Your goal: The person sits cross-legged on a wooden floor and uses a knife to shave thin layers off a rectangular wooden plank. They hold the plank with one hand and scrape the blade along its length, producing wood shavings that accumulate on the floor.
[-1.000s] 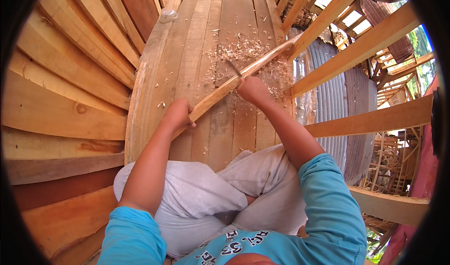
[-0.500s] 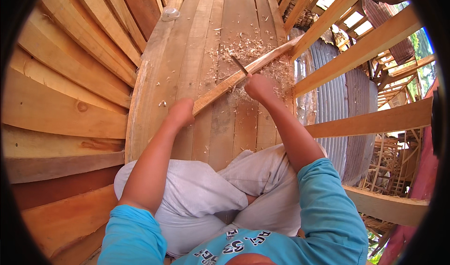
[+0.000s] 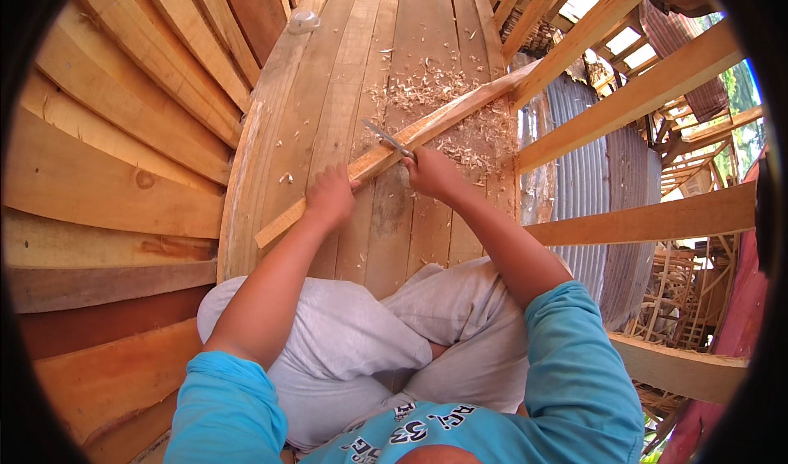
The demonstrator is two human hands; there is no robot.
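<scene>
Here, much of what your hands do is hidden from you. Your left hand (image 3: 331,197) lies over the long wooden strip (image 3: 394,150), its fingers curled down around the far side, so only the back of the hand shows; it grips the strip near its lower end. Your right hand (image 3: 432,174) is closed around the handle of a chisel (image 3: 387,139), and the handle itself is buried in the fist. Only the thin metal blade sticks out, up and to the left, lying across the strip. Where its tip ends is too small to make out.

The strip runs on a slant over the plank surface (image 3: 345,78), from its lower end just left of your left wrist up to the right, where its upper end blurs into a slanting beam (image 3: 624,9). Wood shavings (image 3: 427,86) lie scattered on both sides of the strip's upper half, thickest just beyond the blade.

To your left, rows of curved planks (image 3: 123,136) rise like a wall. To your right, bare beams cross in front of a corrugated metal sheet (image 3: 587,160). Your crossed legs in light grey trousers (image 3: 353,341) cover the near end of the surface, and the blue sleeves (image 3: 574,374) fill the lower edge of the view.
</scene>
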